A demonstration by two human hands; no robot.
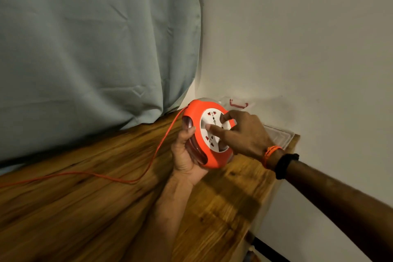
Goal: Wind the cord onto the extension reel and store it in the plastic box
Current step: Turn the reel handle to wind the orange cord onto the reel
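An orange extension reel (195,112) with a white socket face is held above the wooden table (85,208). My left hand (185,155) grips the reel from below and the left side. My right hand (242,132) lies over the white socket disc, fingers curled onto it. The orange cord (153,155) leaves the reel's top left, drops to the table and trails off to the left edge. A clear plastic box (278,134) with a red handle sits behind the reel in the table's far right corner, partly hidden by my right hand.
A pale blue curtain (95,49) hangs behind the table on the left. A white wall (297,49) closes the right side. The table's right edge runs close to the wall, with a dark gap below.
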